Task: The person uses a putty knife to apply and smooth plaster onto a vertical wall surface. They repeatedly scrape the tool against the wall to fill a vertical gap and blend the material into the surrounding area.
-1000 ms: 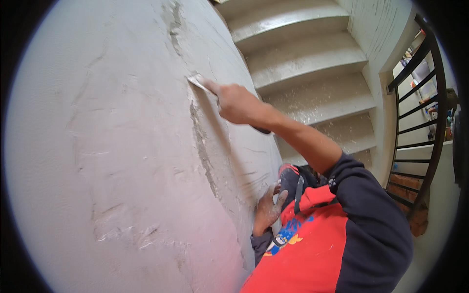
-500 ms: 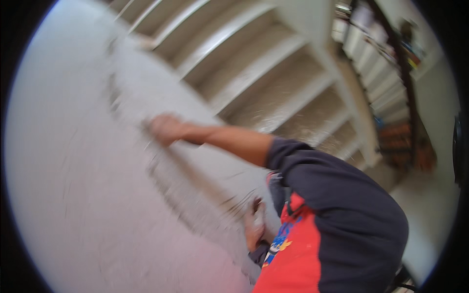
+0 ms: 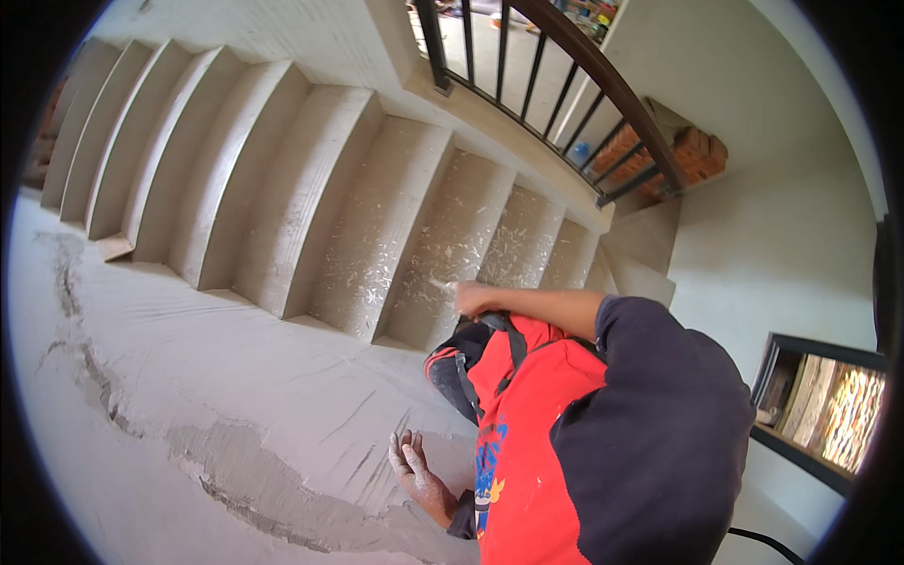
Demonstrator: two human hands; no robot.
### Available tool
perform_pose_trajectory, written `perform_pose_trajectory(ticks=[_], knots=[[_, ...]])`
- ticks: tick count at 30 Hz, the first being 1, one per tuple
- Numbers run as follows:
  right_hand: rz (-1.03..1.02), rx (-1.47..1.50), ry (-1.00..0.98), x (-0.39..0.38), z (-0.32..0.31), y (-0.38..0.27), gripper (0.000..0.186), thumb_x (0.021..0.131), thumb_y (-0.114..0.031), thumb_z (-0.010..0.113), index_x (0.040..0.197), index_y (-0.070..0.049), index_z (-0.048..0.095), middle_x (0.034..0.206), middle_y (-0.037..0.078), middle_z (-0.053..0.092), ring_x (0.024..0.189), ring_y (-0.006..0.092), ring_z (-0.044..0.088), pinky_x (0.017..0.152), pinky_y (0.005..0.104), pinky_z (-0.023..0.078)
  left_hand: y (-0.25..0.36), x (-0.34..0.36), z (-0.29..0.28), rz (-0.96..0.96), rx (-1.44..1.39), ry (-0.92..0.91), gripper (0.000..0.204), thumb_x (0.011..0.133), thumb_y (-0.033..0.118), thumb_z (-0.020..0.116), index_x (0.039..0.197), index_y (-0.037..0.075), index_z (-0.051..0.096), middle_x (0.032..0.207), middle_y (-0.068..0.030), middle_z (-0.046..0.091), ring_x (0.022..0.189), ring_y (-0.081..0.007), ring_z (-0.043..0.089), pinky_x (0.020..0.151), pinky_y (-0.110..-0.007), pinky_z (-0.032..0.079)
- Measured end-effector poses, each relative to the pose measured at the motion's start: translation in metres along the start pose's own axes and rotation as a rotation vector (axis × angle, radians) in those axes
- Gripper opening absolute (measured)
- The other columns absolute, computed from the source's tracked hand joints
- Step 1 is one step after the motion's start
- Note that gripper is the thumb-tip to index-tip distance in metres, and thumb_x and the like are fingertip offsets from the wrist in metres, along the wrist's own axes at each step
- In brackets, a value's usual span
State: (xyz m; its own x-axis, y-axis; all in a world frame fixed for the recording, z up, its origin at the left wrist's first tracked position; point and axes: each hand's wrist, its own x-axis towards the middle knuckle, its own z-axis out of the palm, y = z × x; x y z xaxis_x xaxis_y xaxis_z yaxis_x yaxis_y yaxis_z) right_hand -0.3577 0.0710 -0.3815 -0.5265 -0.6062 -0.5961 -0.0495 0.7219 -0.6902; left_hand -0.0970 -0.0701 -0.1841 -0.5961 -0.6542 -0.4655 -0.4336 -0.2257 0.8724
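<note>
Right hand [image 3: 474,298] has been drawn off the wall [image 3: 282,372], dark handle [image 3: 492,321] apparently gripped; left hand [image 3: 420,478] is opened, perhaps for bracing.

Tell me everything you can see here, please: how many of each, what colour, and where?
marked wall: one, whitish, lower left
cracks: at least two, dark grey, on that wall
rough patch: one large, grey, beside the lower crack
staircase: one, beige-grey, upper left to centre
flakes: many, white, on the middle steps
railing: one, brown and black, top
bricks: several, reddish, behind the railing
plain wall: one, pale, right
window: one, dark-framed, lower right
cable: one, black, bottom right
top: one, red with dark sleeves, lower centre
left grip: one hand, whitened fingers, before the marked wall
right grip: one hand, pale-tipped, before the steps; contents unclear
</note>
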Motion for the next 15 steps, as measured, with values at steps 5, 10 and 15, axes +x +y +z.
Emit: perform_pose_trajectory(ticks=[5, 10, 15], knots=[[-0.113, -0.119, -0.007, 0.025, 0.04, 0.062, 0.045, 0.072, -0.008, 0.05, 0.116, 0.004, 0.055, 0.073, 0.021, 0.065, 0.057, 0.0299, 0.066, 0.047, 0.0399, 0.053, 0.004, -0.009, 0.001, -0.003, 0.008, -0.049, 0.048, 0.1, 0.022, 0.044, 0.138, -0.005, 0.032, 0.129, -0.0238, 0.048, 0.117, -0.0292, 0.051, 0.103, -0.037, 0.038], [0.09, 0.532, 0.096, 0.01, 0.044, -0.029, 0.061, 0.072, -0.005, 0.048, 0.132, -0.002, 0.045, 0.073, 0.02, 0.063, 0.057, 0.0276, 0.065, 0.043, 0.038, 0.053, 0.01, -0.014, -0.003, 0.015, 0.027, -0.003, 0.048, 0.1, 0.025, 0.043, 0.138, -0.002, 0.033, 0.13, -0.0225, 0.048, 0.117, -0.0285, 0.052, 0.102, -0.036, 0.039], [-0.088, 0.359, -0.102, -0.014, 0.04, -0.067, 0.063, 0.074, -0.004, 0.046, 0.136, -0.001, 0.039, 0.069, 0.019, 0.062, 0.048, 0.0249, 0.061, 0.042, 0.0382, 0.05, 0.014, -0.02, 0.012, 0.024, 0.065, -0.049, 0.048, 0.1, 0.028, 0.044, 0.138, -0.001, 0.035, 0.129, -0.0207, 0.049, 0.116, -0.0271, 0.053, 0.1, -0.036, 0.039]])
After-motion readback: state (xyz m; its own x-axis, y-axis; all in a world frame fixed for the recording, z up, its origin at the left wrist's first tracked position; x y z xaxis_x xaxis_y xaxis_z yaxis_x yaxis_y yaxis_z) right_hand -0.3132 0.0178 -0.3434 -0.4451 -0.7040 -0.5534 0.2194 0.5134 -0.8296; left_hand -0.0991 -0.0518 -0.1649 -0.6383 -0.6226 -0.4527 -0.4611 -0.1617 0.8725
